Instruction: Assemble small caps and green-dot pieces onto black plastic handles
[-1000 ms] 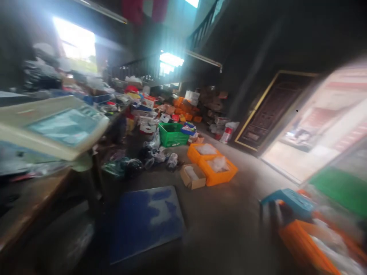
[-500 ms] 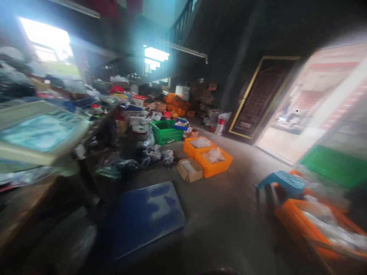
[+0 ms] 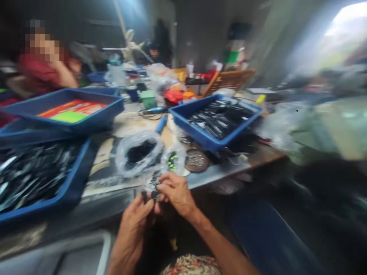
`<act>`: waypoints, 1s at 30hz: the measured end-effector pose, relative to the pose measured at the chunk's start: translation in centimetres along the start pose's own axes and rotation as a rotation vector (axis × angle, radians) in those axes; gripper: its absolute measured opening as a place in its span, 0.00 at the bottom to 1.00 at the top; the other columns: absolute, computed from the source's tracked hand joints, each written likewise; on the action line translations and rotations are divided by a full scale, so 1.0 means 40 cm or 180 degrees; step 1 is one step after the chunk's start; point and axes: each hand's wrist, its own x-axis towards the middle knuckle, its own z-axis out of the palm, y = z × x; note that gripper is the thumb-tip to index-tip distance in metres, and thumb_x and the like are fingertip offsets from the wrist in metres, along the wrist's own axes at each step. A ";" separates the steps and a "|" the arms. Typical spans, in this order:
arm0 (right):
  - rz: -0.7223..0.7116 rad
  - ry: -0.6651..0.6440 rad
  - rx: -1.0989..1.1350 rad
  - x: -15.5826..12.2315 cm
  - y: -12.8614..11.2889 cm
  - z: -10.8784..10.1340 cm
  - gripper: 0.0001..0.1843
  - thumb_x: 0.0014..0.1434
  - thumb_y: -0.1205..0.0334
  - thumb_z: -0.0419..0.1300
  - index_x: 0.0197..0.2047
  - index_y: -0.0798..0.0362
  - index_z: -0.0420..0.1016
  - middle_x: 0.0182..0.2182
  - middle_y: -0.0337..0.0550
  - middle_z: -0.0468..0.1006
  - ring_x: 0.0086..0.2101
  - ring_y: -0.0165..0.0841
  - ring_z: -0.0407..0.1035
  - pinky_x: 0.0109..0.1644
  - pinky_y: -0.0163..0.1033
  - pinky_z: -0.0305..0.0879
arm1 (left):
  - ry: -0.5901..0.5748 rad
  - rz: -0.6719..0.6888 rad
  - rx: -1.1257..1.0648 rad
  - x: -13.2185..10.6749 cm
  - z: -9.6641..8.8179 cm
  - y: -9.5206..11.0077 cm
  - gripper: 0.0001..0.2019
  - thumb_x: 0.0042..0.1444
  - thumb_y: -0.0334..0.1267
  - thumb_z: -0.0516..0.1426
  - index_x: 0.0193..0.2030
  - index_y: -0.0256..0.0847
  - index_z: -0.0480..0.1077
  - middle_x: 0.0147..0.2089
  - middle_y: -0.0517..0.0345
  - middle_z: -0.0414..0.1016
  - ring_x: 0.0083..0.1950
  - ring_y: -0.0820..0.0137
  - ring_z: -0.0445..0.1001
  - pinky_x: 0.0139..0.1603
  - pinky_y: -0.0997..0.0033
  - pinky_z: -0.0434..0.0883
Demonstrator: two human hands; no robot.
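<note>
My left hand [image 3: 136,214] is closed at the table's front edge. A small black part [image 3: 155,195] shows at its fingertips, blurred. Just to the right, my right hand [image 3: 177,193] has its thumb and fingers pinched together close to that part; what they hold is too small to tell. Directly beyond the fingers lies a small clear bag of tiny parts [image 3: 151,180]. Behind it are a plastic bag of black pieces [image 3: 140,152] and a smaller bag with yellow-green and black bits [image 3: 172,160]. A round dish of small metal pieces [image 3: 197,160] sits to their right.
Blue trays of dark, elongated parts stand left [image 3: 73,179] and back right [image 3: 216,142]. Another blue tray [image 3: 114,109] holds red and yellow-green sheets. A blue-handled tool [image 3: 161,124] lies mid-table. A co-worker in a red top [image 3: 43,74] is at the far left.
The view has swung from the room with its floor crates and doorway to the worktable. Both my hands, not visible before, now show at the table edge with the small black part.
</note>
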 end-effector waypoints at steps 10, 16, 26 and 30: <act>0.0117 -0.0133 -0.0224 0.023 0.019 -0.004 0.12 0.55 0.55 0.58 0.31 0.57 0.71 0.18 0.34 0.68 0.19 0.24 0.60 0.24 0.29 0.56 | -0.0353 0.0202 -0.0218 0.049 -0.055 -0.036 0.09 0.52 0.38 0.60 0.35 0.36 0.65 0.23 0.61 0.68 0.22 0.81 0.61 0.21 0.84 0.55; 0.0113 -0.0318 -0.0501 0.027 0.026 0.011 0.12 0.56 0.56 0.57 0.30 0.57 0.72 0.19 0.34 0.65 0.20 0.24 0.58 0.24 0.30 0.55 | -0.0375 0.0182 -0.0313 0.052 -0.061 -0.042 0.08 0.53 0.36 0.59 0.36 0.36 0.65 0.24 0.60 0.69 0.23 0.80 0.62 0.23 0.84 0.59; -0.0024 -0.0412 -0.0634 0.012 0.046 0.010 0.12 0.56 0.56 0.55 0.28 0.56 0.70 0.18 0.36 0.68 0.21 0.28 0.62 0.26 0.32 0.58 | -0.0436 0.0135 -0.0151 0.037 -0.064 -0.055 0.08 0.53 0.37 0.59 0.37 0.35 0.66 0.24 0.60 0.68 0.22 0.80 0.61 0.22 0.83 0.56; -0.0092 -0.0544 -0.0904 0.006 0.035 0.015 0.11 0.56 0.58 0.55 0.27 0.56 0.69 0.17 0.35 0.68 0.20 0.28 0.61 0.26 0.32 0.56 | -0.0441 0.0124 -0.0058 0.035 -0.076 -0.063 0.10 0.54 0.40 0.58 0.37 0.36 0.67 0.23 0.60 0.68 0.21 0.80 0.60 0.21 0.82 0.54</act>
